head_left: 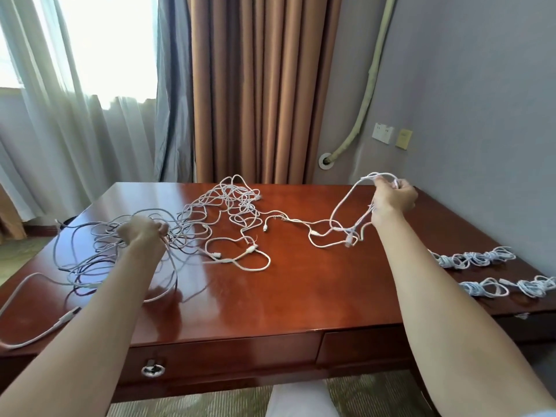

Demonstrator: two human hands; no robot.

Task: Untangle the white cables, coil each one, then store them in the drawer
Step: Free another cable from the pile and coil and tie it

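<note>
Left hand: our left hand (143, 233) clutches a bunch of strands from the tangled white cables (180, 230) near the desk's (301, 296) left edge.
Right hand: our right hand (392, 198) pinches a raised cable loop (349, 206) above the far right corner.
Finished: coiled cables (475, 258) lie along the right edge.
Drawer: the drawer (222, 358) under the front edge looks closed.
Advice: we should pull gently and follow one strand; which knot binds, we cannot quite tell.

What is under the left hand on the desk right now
The left hand grips a loose tangle of white cables spread over the wooden desk. The strands directly beneath the fist and forearm are covered, so how they cross there cannot be seen.
</note>
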